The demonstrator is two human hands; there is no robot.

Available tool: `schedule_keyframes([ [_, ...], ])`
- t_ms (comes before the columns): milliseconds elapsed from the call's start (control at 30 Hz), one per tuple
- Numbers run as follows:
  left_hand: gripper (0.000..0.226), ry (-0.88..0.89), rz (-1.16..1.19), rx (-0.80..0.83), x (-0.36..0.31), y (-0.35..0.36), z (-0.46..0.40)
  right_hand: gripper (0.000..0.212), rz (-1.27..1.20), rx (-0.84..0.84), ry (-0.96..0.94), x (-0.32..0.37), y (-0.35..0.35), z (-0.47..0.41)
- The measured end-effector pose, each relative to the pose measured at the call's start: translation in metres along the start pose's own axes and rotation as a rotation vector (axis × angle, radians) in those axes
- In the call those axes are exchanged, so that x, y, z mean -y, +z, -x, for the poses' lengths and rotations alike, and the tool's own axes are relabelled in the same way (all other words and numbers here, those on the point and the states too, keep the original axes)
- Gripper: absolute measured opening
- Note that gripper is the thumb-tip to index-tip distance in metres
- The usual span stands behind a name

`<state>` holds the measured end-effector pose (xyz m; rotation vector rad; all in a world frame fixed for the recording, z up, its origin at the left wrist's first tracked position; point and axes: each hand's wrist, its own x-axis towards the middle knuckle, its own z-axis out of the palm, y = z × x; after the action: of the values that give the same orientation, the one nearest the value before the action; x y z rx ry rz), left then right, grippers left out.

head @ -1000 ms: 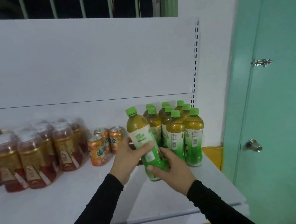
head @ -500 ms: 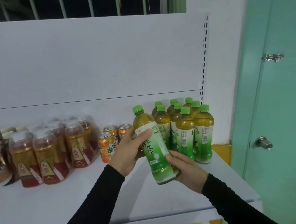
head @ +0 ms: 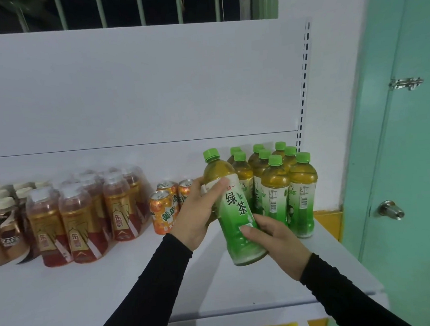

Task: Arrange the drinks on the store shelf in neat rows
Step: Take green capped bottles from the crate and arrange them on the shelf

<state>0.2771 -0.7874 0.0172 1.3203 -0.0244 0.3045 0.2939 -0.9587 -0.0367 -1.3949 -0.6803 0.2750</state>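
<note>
Tea bottle between both hands

A single head-worn camera is looking forward and slightly down at the white shelf from close in front of it; the wide lens is bending the shelf's front edge and the slotted upright at right; the green tea bottle is sitting near the middle of the frame, close to the lens; black sleeves are entering from the bottom edge; the back panel is filling the upper half, with window bars showing along the top; a mint-green door is occupying the right side.
</note>
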Motion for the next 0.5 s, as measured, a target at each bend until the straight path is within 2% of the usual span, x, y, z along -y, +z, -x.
schedule_keyframes([
  [133,0.044,-0.03,0.057,-0.003,-0.0015,-0.0049,0.0012,0.039,-0.169,0.019,0.133,0.0012,0.0017,-0.001],
  [167,0.048,-0.022,0.049,-0.02,-0.0011,-0.0046,0.0018,0.039,-0.113,0.016,0.116,0.0003,0.002,-0.0006],
  [233,0.055,-0.002,0.034,-0.053,0.0005,-0.0035,0.0017,0.04,0.158,-0.003,0.015,-0.0008,0.003,0.0001],
  [300,0.053,0.031,0.014,-0.083,0.0032,-0.0025,0.0004,0.039,0.351,-0.065,-0.046,-0.0022,0.0053,-0.0004],
  [400,0.052,0.067,-0.009,-0.089,0.005,-0.0002,0.0001,0.032,0.246,-0.149,-0.055,-0.0051,0.0078,-0.0034],
  [500,0.058,0.064,-0.021,-0.034,0.0014,-0.0009,0.0011,0.031,0.057,-0.079,-0.027,-0.0016,0.0055,-0.0021],
])
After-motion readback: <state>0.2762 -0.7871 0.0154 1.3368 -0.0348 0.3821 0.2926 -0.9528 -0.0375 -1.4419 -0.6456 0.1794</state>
